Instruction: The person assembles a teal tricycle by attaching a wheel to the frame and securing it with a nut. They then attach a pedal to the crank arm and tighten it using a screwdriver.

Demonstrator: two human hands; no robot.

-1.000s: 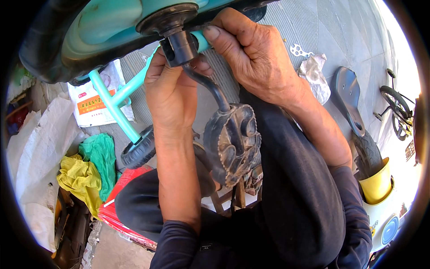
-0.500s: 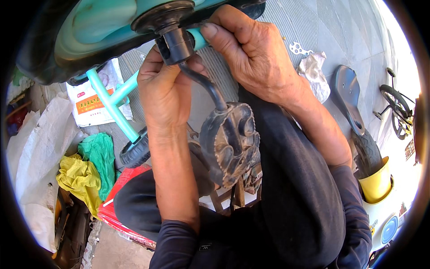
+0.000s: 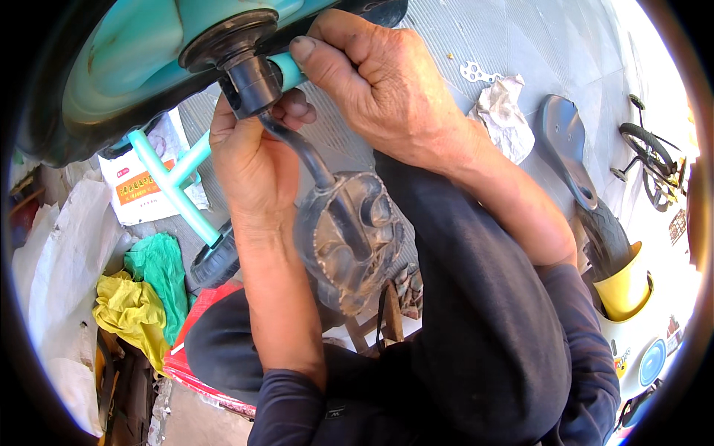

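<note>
A turquoise child's ride-on with black edging fills the upper left. From its round black disc a black metal collar sticks out toward me. My left hand is closed around the collar from behind and below, fingertips showing at its right side. My right hand is closed at a short turquoise tube beside the collar, thumb on top, other fingers partly hidden. A bent black crank rod runs down from the collar to a dusty, worn pedal hanging between my forearms.
A turquoise frame with a black wheel lies at left, near green and yellow bags. At right are crumpled paper, a perforated metal plate, a black mudguard, a tyre piece in a yellow pot and a small bicycle.
Both hands and the ride-on part have shifted a little left in view, as has much of the scene. The pedal has turned slightly. Both hands keep their hold.
</note>
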